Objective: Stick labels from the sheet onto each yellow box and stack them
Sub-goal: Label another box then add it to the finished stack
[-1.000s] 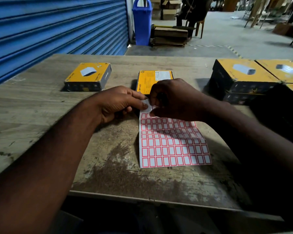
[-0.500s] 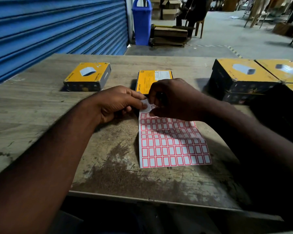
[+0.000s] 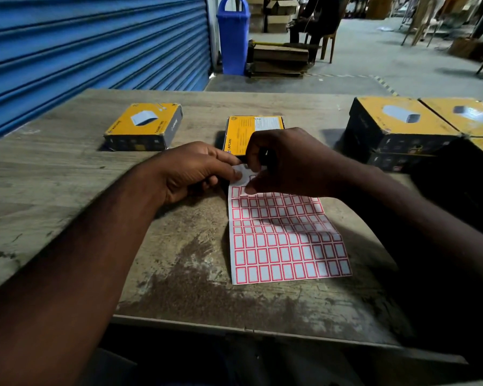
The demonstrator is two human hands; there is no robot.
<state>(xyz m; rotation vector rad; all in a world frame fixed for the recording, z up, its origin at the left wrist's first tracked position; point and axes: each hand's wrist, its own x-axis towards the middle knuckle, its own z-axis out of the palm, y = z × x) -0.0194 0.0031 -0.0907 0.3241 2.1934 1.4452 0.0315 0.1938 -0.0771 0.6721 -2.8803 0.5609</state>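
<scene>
While the counter [image 3: 67,190] carries a stack [image 3: 396,126] of yellow boxes at the right, a left box [image 3: 145,126] and a middle box [image 3: 251,129] just beyond the hands, the sheet [image 3: 279,240] lies in front with its far left corner lifted. The left hand [image 3: 190,171] pinches that corner and the right hand [image 3: 290,162] pinches a top-row label [image 3: 243,174]; whether it is free I cannot tell. Best, I judge, to hold the backing bent and steady, then draw the label off slowly by its edge.
</scene>
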